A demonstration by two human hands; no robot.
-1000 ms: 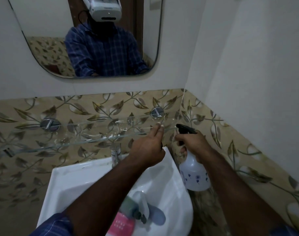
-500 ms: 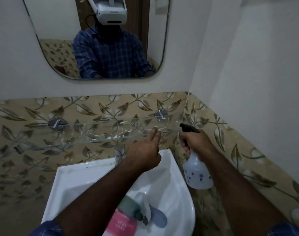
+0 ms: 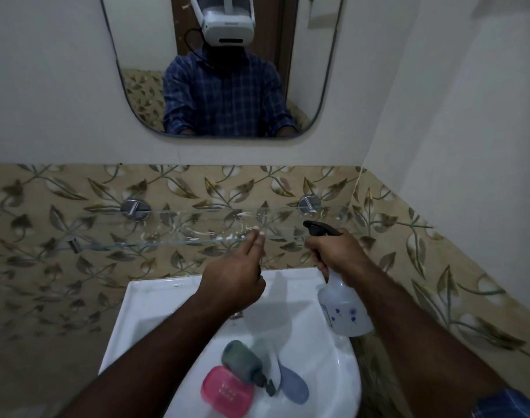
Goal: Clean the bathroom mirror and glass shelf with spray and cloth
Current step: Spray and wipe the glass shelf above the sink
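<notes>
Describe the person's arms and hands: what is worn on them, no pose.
Both forearms are bare. The left hand and right hand show no gloves, rings or watch. A blue checked sleeve shows at the lower right corner, pushed up the right arm. The mirror reflects a matching blue checked shirt with sleeves rolled up.

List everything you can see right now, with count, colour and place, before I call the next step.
mirror: one, rounded corners, on the white wall above the tile band
glass shelf: one, clear with white smears, on the leaf-pattern tiles
shelf brackets: two, chrome, at the shelf's back edge
sink: one, white, below the shelf
soap case: one, pink, in the sink
dark bottle: one, green-grey, lying in the sink
spray bottle: one, translucent with black trigger, over the sink's right side
cloth: none visible
left hand: fingertips at the shelf's front edge
right hand: gripping the spray bottle
</notes>
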